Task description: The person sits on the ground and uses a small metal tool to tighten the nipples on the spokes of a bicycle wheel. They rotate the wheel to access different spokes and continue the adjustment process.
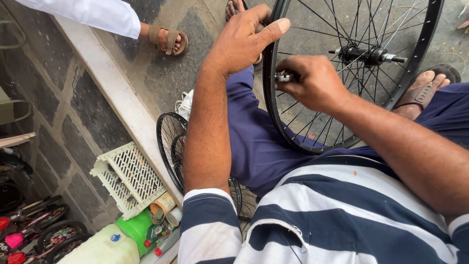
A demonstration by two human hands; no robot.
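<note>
A black spoked bicycle wheel (420,54) stands upright between my knees, its hub (364,55) at the upper right. My left hand (244,36) grips the rim at its upper left, thumb laid over the edge. My right hand (315,83) sits just inside the rim among the spokes, closed on a small metal spoke tool (283,77) at a spoke end. My blue trousers and striped shirt fill the lower frame.
A second, smaller black wheel (171,142) leans by my left leg. A white plastic crate (129,178), a green container (136,229) and small bottles lie at lower left against a stone wall. Another person's sandalled foot (168,40) stands at the top left.
</note>
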